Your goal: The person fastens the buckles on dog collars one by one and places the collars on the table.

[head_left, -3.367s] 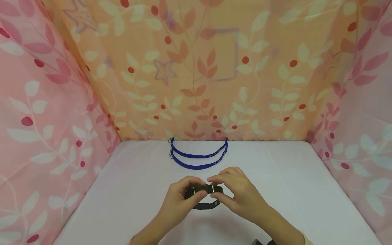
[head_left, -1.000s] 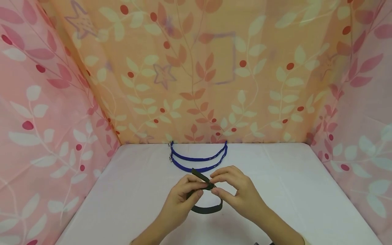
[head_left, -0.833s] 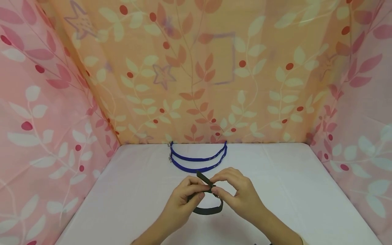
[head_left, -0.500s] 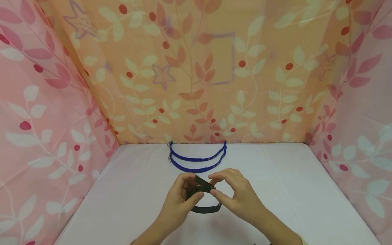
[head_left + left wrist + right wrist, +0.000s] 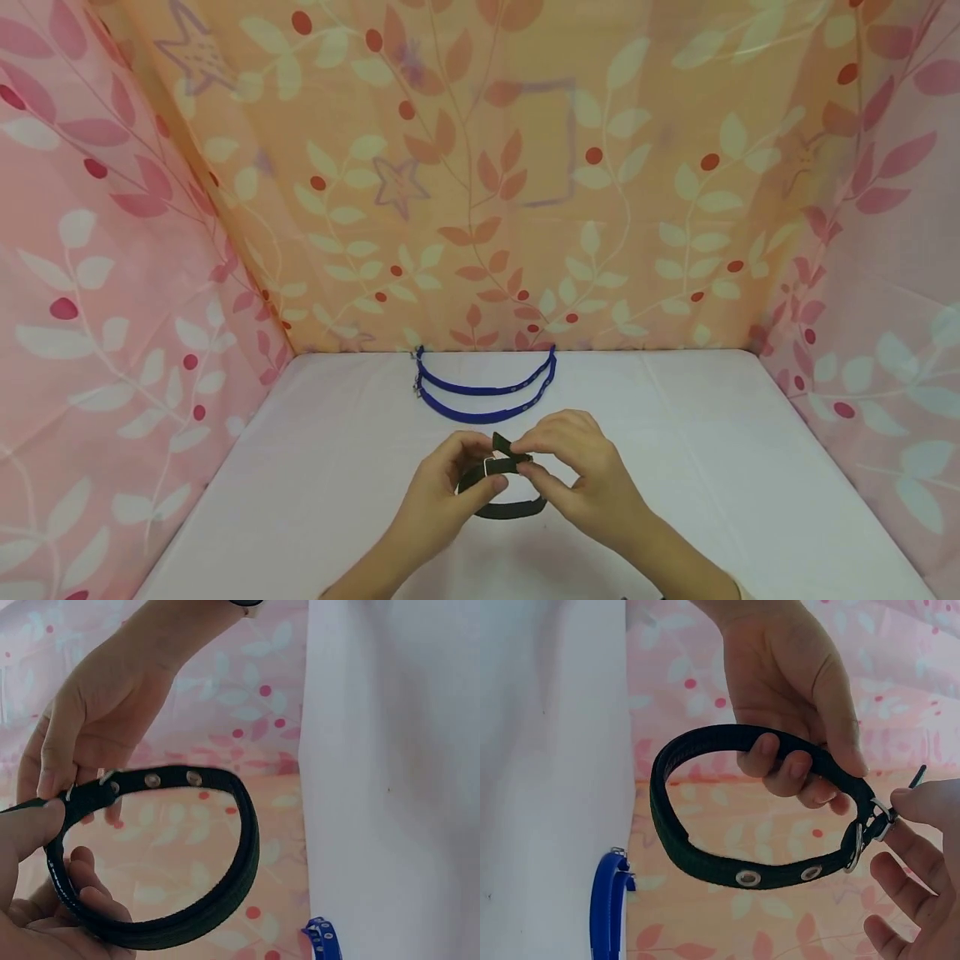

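Note:
A dark green dog collar (image 5: 510,510), bent into a loop, is held up over the table between both hands. My left hand (image 5: 435,492) grips one side, thumb in front and fingers curled behind, beside the metal D-ring (image 5: 856,851). My right hand (image 5: 588,467) pinches the collar at its metal buckle (image 5: 883,819) with thumb and index finger. A short strap end (image 5: 501,442) sticks up past the buckle, by the right index fingertip. In the right wrist view, metal eyelets (image 5: 748,878) line the lower band, and the right hand's other fingers are off the collar.
Two blue collars (image 5: 480,418) lie curved one before the other at the back of the white table (image 5: 315,467). Their metal fittings (image 5: 417,385) are at the left ends. Patterned cloth (image 5: 480,208) encloses the table at the back and both sides.
Earlier no strap end stood up from the collar; it then rose in a long piece, and now a shorter piece shows. The right index finger has come down against it. Both blue collars stay put.

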A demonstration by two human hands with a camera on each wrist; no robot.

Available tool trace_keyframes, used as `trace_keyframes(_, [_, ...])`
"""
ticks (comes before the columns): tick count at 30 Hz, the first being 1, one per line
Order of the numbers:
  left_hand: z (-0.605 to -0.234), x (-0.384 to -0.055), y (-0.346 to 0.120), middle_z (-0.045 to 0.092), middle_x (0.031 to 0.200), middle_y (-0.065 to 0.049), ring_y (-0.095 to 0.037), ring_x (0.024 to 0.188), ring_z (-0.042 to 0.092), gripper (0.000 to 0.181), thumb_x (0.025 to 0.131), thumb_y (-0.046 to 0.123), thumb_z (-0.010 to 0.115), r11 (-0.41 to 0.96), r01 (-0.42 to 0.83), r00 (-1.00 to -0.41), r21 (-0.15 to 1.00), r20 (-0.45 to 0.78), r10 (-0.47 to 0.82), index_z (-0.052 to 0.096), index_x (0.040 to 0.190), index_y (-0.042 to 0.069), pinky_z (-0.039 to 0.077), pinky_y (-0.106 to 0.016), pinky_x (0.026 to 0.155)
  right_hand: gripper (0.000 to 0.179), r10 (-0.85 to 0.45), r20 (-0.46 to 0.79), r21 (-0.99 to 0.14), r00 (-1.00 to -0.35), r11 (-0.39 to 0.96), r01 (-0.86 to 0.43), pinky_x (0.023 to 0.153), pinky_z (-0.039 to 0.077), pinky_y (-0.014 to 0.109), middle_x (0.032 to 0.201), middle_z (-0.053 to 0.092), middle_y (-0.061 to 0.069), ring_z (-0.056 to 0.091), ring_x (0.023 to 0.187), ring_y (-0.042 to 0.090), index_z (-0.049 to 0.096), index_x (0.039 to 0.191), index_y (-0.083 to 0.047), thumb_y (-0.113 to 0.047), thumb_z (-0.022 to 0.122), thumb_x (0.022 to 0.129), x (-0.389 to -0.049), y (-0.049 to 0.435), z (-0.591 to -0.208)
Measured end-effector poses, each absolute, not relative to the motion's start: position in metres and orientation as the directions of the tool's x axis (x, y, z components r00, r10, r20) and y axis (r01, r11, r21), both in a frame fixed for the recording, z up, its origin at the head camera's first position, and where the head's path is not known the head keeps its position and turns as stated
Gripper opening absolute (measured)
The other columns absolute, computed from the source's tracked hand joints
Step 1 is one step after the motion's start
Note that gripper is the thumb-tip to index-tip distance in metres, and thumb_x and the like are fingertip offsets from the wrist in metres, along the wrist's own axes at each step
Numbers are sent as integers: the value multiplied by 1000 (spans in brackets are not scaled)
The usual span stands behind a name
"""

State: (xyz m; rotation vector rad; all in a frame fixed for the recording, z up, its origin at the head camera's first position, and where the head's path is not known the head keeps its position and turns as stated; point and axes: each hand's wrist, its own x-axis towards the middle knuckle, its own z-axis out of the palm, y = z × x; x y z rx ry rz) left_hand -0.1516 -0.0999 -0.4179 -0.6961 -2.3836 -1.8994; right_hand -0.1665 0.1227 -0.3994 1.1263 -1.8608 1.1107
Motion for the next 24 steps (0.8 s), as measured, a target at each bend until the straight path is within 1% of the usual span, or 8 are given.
trace_keyframes(2, [-419,-154,-101,70,105,-1,-18,95,67,32,89,23,82,184,309,-917,933,241,318,64,115,18,57,-24,85,26,-319,863,-318,-392,260,-912,99,42,30,98,73,-6,65,97,14,75,109,-15,-7,83,85,-167,123,-399])
trace_keyframes(5, [-419,-156,-103,69,101,-3,-18,91,67,30,87,21,83,175,283,-926,943,222,305,67,112,14,58,-25,81,25,-311,864,-323,-396,261,-910,99,42,30,98,72,-5,65,97,14,75,110,-15,-9,81,87,-167,124,-399])
trace_keyframes(8, [-418,-156,-103,70,104,-7,-20,94,69,28,88,17,82,122,301,-919,946,253,303,69,112,9,59,-26,85,25,-310,865,-326,-395,254,-911,99,42,30,99,72,-5,64,97,15,76,110,-16,-8,82,86,-168,125,-401])
trace_keyframes(11, [-419,-155,-103,70,107,-7,-20,95,70,26,89,16,81,87,340,-906,936,301,297,70,112,12,60,-28,86,28,-316,865,-321,-389,246,-915,99,41,31,98,72,-5,64,98,16,77,109,-16,-6,83,83,-168,125,-402])
trace_keyframes(13, [-420,-154,-102,70,107,-4,-19,95,69,24,89,17,81,93,375,-898,922,338,281,72,111,16,60,-28,85,29,-316,870,-313,-379,242,-919,99,41,32,97,72,-5,64,97,17,78,107,-16,-3,83,81,-169,124,-402])
trace_keyframes(15, [-422,-153,-101,69,106,-2,-17,94,69,23,89,19,80,107,420,-887,901,382,259,73,110,18,60,-28,82,31,-312,875,-305,-370,238,-922,98,41,33,96,72,-5,63,96,17,78,104,-16,-1,84,78,-169,124,-402])
trace_keyframes(20, [-424,-151,-98,67,104,-1,-15,92,67,20,90,15,78,131,537,-835,834,503,222,72,109,16,60,-27,76,33,-291,879,-306,-378,265,-914,96,42,32,93,72,-6,63,94,16,79,99,-17,2,82,72,-168,123,-401])
trace_keyframes(24, [-423,-150,-96,67,105,-1,-14,92,66,19,91,12,76,130,574,-812,808,541,219,72,109,16,60,-25,77,33,-287,870,-311,-400,309,-899,93,42,29,92,70,-8,62,92,14,78,95,-19,2,80,71,-167,123,-401])
